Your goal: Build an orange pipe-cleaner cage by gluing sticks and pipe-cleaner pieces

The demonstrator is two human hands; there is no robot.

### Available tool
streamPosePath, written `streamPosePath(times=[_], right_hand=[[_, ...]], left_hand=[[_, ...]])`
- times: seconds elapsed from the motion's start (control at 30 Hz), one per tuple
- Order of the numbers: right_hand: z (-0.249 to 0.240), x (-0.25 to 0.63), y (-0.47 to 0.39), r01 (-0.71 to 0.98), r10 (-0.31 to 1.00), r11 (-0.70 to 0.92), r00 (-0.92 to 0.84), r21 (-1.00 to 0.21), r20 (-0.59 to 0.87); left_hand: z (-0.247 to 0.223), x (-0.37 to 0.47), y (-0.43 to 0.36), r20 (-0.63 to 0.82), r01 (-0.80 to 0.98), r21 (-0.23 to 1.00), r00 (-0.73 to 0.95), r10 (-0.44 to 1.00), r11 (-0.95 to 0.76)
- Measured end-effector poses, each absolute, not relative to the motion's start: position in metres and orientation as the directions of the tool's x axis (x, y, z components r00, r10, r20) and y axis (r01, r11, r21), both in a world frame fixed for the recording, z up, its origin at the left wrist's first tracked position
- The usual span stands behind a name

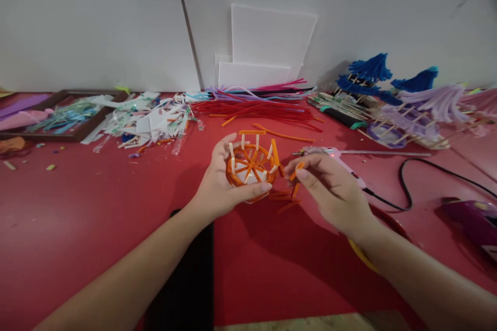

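Note:
My left hand (221, 178) grips a small round orange craft frame (252, 165) by its sides, thumb across the front. The frame has orange spokes, a ring and pale upright sticks; orange strips cap some of the sticks. Just to its right, my right hand (330, 186) pinches a short piece of orange pipe cleaner (297, 171) between thumb and fingers, apart from the frame. Several cut orange pieces (287, 206) lie on the red table below. Behind the right hand rests a pink glue gun (345, 160), partly hidden by the fingers.
Bundled red pipe cleaners (256, 108) lie at the back. Finished blue (370, 68) and lilac (435, 98) models stand back right. White scraps (155, 119) and a brown frame (70, 138) are on the left. A black cord (402, 181) curves right; a purple object (471, 222) sits far right.

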State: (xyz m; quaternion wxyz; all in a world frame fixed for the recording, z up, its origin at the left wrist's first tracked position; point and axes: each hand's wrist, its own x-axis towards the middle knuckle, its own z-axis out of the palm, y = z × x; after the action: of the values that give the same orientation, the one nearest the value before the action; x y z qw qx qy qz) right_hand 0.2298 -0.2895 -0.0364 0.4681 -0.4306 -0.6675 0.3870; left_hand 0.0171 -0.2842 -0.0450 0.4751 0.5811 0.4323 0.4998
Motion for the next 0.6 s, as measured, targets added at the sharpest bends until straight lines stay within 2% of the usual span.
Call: streamPosePath(times=[0.17,0.37,0.43,0.5,0.6], right_hand=[[-0.002,0.234,-0.284,0.303,0.871,0.486,-0.241,-0.819,0.428],[0.042,0.229,-0.263,0.379,0.673,0.733,-0.524,-0.565,0.522],[0.058,0.224,-0.252,0.405,0.61,0.781,-0.655,-0.474,0.445],[0.073,0.217,-0.243,0.426,0.559,0.808,-0.773,-0.406,0.301],[0.093,0.202,-0.233,0.437,0.499,0.831,-0.859,-0.345,0.115]], left_hand=[[-0.04,0.015,-0.284,0.047,-0.03,0.999,0.175,0.983,-0.042],[-0.041,0.014,-0.284,-0.002,-0.003,1.0,0.135,0.991,0.003],[-0.044,0.015,-0.284,-0.012,-0.051,0.999,0.134,0.991,0.019],[-0.047,0.017,-0.283,-0.003,-0.122,0.992,0.16,0.987,0.023],[-0.049,0.017,-0.283,0.012,-0.196,0.98,0.185,0.983,0.025]])
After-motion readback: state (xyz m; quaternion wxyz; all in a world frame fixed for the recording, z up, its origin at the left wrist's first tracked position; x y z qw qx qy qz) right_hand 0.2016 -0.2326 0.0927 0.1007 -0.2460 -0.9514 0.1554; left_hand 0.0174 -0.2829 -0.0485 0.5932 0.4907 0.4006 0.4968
